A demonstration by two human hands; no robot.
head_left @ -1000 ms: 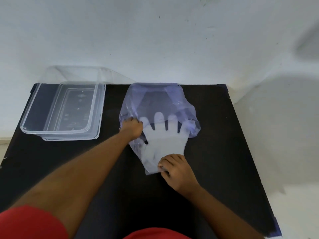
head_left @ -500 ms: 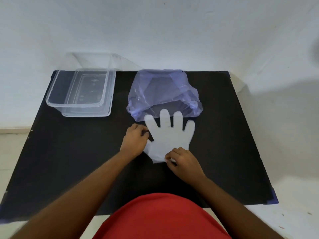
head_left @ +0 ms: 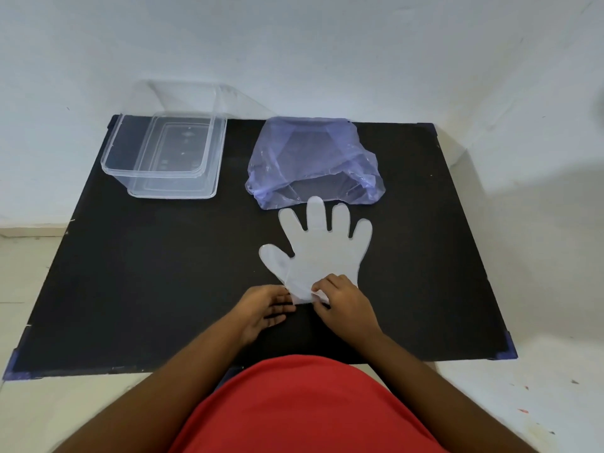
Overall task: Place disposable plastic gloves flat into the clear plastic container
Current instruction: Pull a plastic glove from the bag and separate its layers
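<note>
A translucent disposable glove [head_left: 322, 248] lies flat on the black table [head_left: 163, 273], fingers pointing away from me, fully out of the bluish plastic bag [head_left: 313, 158] behind it. My right hand [head_left: 343, 304] pinches the glove's cuff at the near edge. My left hand [head_left: 264, 310] rests on the table just left of the cuff, fingers apart, its fingertips at the cuff's edge. The clear plastic container [head_left: 165, 155] stands at the far left of the table with nothing in it.
A white wall rises right behind the table's far edge. Pale floor surrounds the table on the left, right and near sides. My red shirt fills the bottom of the view.
The glove has been drawn out of the bag towards me. My left hand has left the bag's mouth and come back beside the cuff. The camera has pulled back.
</note>
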